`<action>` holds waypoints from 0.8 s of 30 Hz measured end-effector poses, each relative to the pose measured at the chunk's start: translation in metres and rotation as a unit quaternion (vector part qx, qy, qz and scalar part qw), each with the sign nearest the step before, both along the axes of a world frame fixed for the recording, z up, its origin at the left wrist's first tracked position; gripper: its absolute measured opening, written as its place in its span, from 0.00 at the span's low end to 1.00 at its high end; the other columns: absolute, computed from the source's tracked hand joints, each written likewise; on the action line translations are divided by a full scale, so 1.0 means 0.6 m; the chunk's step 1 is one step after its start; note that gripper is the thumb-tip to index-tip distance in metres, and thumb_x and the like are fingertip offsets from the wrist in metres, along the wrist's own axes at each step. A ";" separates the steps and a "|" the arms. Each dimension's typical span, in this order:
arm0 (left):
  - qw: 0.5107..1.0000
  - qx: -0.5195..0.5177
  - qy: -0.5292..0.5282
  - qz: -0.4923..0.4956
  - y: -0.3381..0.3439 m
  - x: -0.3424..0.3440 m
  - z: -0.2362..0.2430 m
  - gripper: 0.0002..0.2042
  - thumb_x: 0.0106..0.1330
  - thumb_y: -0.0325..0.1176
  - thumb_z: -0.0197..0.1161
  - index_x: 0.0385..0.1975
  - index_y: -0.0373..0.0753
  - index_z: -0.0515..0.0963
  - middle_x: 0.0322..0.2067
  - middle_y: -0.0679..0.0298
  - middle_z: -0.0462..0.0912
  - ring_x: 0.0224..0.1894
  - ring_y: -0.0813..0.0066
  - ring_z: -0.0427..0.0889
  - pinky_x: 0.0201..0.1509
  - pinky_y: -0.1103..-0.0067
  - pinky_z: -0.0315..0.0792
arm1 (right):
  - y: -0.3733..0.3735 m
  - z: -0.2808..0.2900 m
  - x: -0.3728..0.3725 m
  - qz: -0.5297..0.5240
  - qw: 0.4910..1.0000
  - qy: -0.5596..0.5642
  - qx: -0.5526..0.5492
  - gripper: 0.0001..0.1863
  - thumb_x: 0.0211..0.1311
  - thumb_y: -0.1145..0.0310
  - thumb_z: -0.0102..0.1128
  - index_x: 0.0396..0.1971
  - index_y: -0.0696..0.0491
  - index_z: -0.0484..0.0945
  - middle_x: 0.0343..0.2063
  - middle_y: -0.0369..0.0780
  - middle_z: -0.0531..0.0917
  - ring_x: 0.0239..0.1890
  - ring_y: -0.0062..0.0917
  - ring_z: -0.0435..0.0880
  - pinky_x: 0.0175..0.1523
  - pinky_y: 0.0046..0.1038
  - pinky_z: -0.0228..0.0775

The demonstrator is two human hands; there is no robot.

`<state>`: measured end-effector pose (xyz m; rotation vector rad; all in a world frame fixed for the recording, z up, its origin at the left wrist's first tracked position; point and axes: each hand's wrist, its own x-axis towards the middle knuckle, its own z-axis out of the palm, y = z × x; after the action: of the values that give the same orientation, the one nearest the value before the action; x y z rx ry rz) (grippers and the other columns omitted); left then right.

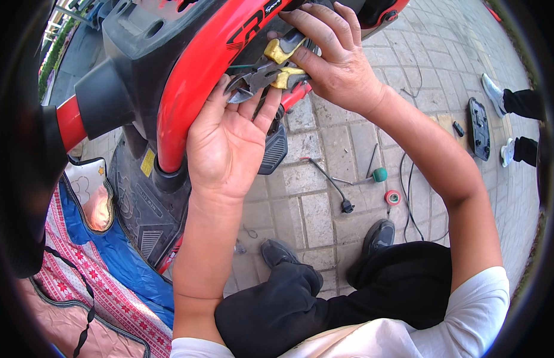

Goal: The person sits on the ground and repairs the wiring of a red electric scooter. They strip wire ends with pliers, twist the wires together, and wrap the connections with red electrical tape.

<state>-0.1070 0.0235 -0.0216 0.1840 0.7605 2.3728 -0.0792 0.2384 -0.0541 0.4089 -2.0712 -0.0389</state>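
Observation:
My right hand (342, 71) grips a pair of pliers (264, 76) with yellow and black handles. The handles lie slightly apart, and the metal jaws point toward my left fingers. My left hand (226, 146) is palm up below the jaws, its thumb and fingers curled up beside them; what they pinch, if anything, is hidden behind the tool. Both hands work at the underside of a red and black scooter's front panel (184, 95). A thin greenish wire (241, 66) shows just above the jaws.
On the paving lie a screwdriver (379, 174) with a green handle, a roll of red tape (392, 197), a cable with a black plug (347, 206) and a long black wire (408, 209). A black plastic cover (478, 128) rests near another person's shoes (494, 95). A quilted blanket (104, 256) hangs at left.

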 end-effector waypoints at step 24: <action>0.996 -0.073 0.029 0.046 0.015 0.004 0.001 0.10 0.74 0.33 0.54 0.46 0.33 0.75 0.47 0.54 0.80 0.55 0.59 0.80 0.63 0.64 0.72 | -0.089 -0.039 0.071 0.128 0.904 -0.215 -0.348 0.15 0.38 0.76 0.66 0.33 0.59 0.81 0.47 0.50 0.75 0.44 0.46 0.75 0.50 0.41 0.69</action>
<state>-0.1043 0.0324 -0.0208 0.1604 0.9858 2.3956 -0.0368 0.1848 -0.0772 0.2450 -2.2619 1.0015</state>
